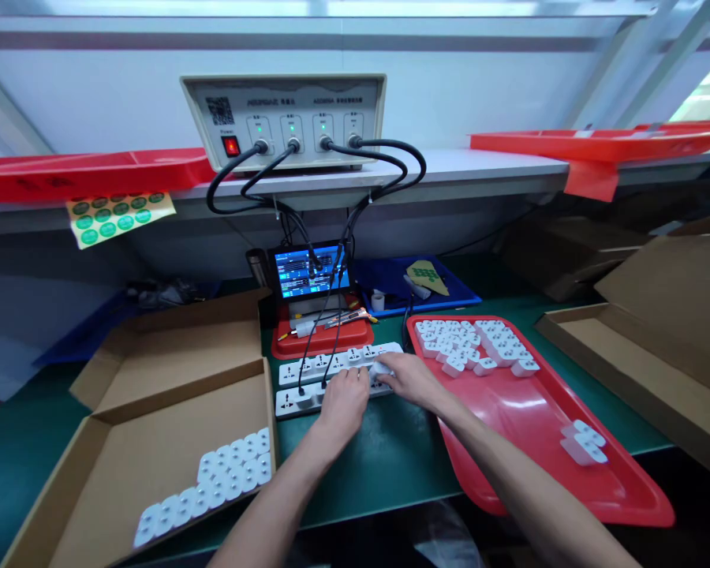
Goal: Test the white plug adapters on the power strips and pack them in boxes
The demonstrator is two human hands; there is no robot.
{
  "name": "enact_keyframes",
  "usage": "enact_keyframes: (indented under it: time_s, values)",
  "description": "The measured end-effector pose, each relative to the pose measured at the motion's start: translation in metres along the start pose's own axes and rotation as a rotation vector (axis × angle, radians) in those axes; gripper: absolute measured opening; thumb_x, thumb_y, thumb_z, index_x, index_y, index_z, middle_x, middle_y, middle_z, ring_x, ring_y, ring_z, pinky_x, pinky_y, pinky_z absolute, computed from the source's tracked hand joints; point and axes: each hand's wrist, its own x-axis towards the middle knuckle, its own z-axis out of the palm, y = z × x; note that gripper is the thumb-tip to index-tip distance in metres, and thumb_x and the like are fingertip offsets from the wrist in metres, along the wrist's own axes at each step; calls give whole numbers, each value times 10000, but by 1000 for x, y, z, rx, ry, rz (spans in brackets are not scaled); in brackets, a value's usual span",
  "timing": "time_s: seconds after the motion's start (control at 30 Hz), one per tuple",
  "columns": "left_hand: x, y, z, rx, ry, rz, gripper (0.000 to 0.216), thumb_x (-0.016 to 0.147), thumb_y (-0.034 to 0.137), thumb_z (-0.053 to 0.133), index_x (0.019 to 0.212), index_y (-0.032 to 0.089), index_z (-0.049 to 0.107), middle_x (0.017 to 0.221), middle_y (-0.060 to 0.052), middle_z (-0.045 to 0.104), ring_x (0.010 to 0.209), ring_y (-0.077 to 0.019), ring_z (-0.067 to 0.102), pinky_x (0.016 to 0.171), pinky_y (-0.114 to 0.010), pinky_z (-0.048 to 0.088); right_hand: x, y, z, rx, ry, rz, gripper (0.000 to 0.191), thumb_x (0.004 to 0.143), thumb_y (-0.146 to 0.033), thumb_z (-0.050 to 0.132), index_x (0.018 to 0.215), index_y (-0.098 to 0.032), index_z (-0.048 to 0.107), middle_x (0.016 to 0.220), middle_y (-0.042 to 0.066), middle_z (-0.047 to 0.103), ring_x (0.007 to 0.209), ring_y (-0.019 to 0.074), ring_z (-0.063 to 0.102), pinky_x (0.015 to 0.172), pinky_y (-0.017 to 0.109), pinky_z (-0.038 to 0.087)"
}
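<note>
Two white power strips lie one behind the other on the green bench in front of me. My right hand pinches a small white plug adapter at the strips' right part. Just to its left, my left hand rests over the front strip with its fingers curled down; whatever they grip is hidden. Two thin black leads run down into the strips left of my hands. To the right, a red tray carries many white adapters, and an open cardboard box at left contains rows of similar ones.
On the shelf stands a tester box with green lights and thick black cables hanging down. Below it, a small lit screen sits behind a red tray. A blue tray lies behind; another cardboard box stands at right.
</note>
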Motion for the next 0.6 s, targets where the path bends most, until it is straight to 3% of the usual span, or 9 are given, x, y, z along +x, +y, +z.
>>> enact_keyframes:
  time_s: [0.13,0.23,0.33,0.43,0.5,0.6]
  values:
    - [13,-3,2,-48,-110,-24,297,883,18,553,1124,149,665,1055,-128,705,940,-264,702,846,-370,535,-15,-7,-39,159,124,9,334,1012,-379,616,1307,-222,619,1108,78,753,979,250,704,817,319,488]
    - [9,-6,-6,-196,60,-17,319,993,135,509,1271,180,660,1105,-125,695,1021,-259,677,895,-377,528,-30,-19,-52,324,116,53,327,992,-402,647,1276,-242,623,916,15,730,779,200,667,701,291,469]
    - [-2,-1,-16,-633,330,-47,345,1064,294,480,1351,253,668,1133,-100,688,1040,-231,662,914,-366,528,-38,-34,-45,573,108,37,296,982,-407,662,1223,-235,664,879,6,706,746,176,644,677,278,487]
    - [-18,13,-18,-1141,495,-250,365,1048,428,540,1332,247,681,1173,-90,714,1016,-215,691,888,-348,559,-38,-50,-29,779,144,39,327,975,-419,675,1232,-217,673,913,27,717,788,182,668,694,282,529]
    - [-31,25,-14,-1381,555,-380,451,1024,472,581,1399,223,625,1273,-105,710,1099,-229,697,939,-357,569,-36,-61,-18,850,196,63,352,964,-434,692,1226,-200,675,904,38,719,787,186,677,696,290,551]
    - [-52,34,-9,-1492,527,-392,599,979,459,666,1515,232,522,1462,-113,629,1262,-250,650,1049,-368,544,-33,-79,-7,856,236,81,355,966,-449,694,1210,-191,693,852,33,712,718,171,653,661,286,552]
